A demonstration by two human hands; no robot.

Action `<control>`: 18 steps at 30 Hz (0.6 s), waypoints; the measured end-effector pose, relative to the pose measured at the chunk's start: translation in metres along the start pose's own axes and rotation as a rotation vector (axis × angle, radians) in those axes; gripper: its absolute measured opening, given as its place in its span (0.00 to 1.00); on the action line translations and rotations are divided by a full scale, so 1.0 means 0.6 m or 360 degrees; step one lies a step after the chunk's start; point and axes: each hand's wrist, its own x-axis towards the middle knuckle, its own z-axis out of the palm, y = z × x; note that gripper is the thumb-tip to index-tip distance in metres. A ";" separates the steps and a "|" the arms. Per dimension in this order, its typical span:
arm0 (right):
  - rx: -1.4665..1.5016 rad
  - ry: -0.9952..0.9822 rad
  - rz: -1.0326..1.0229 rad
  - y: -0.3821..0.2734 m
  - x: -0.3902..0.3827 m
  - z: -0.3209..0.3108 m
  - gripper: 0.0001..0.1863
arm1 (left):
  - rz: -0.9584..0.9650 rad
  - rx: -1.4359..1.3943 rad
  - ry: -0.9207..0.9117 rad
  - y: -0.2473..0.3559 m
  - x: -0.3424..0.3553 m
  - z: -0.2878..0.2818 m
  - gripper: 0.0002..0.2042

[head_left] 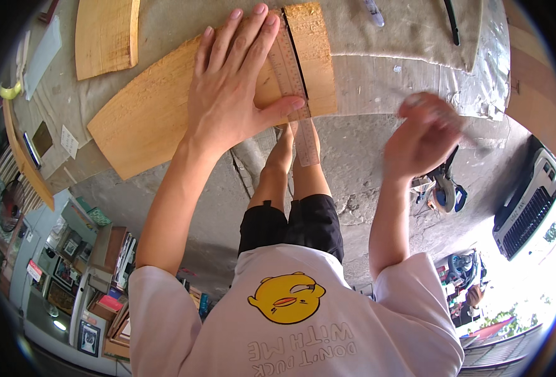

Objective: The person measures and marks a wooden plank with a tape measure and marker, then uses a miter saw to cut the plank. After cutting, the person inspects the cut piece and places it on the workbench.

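Observation:
My left hand (231, 94) lies flat with fingers spread on a curved, light wooden board (146, 103). Its thumb presses on a clear plastic ruler (307, 141) laid across the board, the near end reaching past the edge. A thick black line (295, 53) runs on the wood along the ruler's right side. Off to the right, my right hand (425, 135) is raised, apart from the board and smeared by motion. Its fingers are closed round a thin, pen-like thing (477, 143), seen only as a faint streak.
Another wooden piece (105, 38) lies at the far left of the cloth-covered table (391, 38). A clear-barrelled pen (373, 12) and a thin black tool (452, 24) rest at the far right. Below the table's near edge, sandals (446, 191) are on the concrete floor.

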 end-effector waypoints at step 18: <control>-0.0504 -0.0550 0.0164 -0.058 -0.074 0.048 0.13 | 0.0037 -0.0023 0.0051 -0.001 -0.001 0.004 0.50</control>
